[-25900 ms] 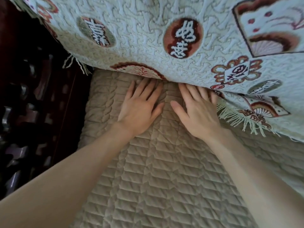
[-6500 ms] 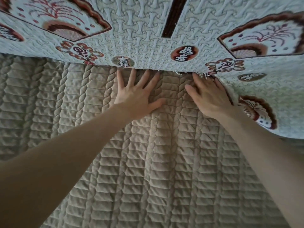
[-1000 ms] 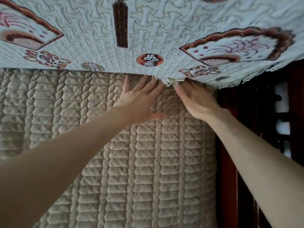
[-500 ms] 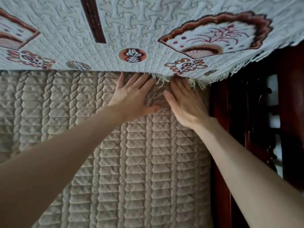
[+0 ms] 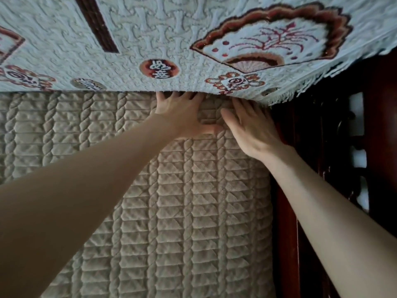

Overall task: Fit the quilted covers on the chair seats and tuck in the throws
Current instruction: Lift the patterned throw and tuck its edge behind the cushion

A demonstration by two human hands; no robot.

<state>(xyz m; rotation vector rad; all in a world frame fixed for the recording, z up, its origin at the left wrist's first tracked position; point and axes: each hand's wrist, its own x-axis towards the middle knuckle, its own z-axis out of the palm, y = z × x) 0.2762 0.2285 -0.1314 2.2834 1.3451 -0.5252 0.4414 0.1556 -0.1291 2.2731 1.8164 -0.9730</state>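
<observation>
Throw [image 5: 171, 39]: hangs down the chair back, its hem meeting the quilted cover [image 5: 193, 211] at the crease; the fringed corner [image 5: 300, 91] is loose beside the wooden arm [image 5: 285, 190].
Left hand [image 5: 182, 117]: flat, fingers straight, tips hidden under the hem, gripping nothing.
Right hand [image 5: 251, 127]: likewise, just beside the left.
Doing it well: I'd push the hem deep and finish at the corner without dragging the cover.

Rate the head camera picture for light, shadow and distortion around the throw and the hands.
Head view: soft, even light on the quilted cover, no glare; shadow under the throw hides the fingertips of the left hand and right hand; the wooden frame is very dark, gaps in it blown white; the wide lens swells both forearms.
</observation>
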